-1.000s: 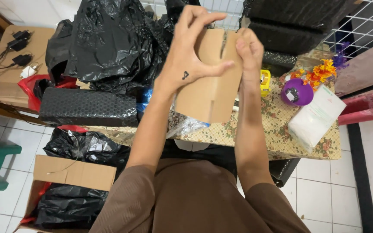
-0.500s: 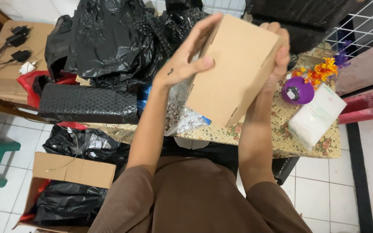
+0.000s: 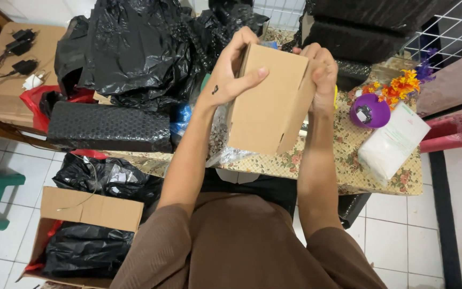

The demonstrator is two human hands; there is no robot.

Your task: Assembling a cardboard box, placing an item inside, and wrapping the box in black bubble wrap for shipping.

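Brown short-sleeved shirt, loose sleeves ending above the elbows, bare forearms, no watch or rings in sight, small dark mark on the left hand (image 3: 225, 85) by the thumb's base, right hand (image 3: 322, 75) unmarked

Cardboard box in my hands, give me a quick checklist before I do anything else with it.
1. Both hands on the cardboard box: ok, left hand and right hand grip its top corners.
2. Box held off the table: ok.
3. Bottom flaps closed: not ok, a slit gapes at the lower edge.
4. Contents: cannot tell.
5. Landing spot: not ok, black bags and a purple ball crowd the table.
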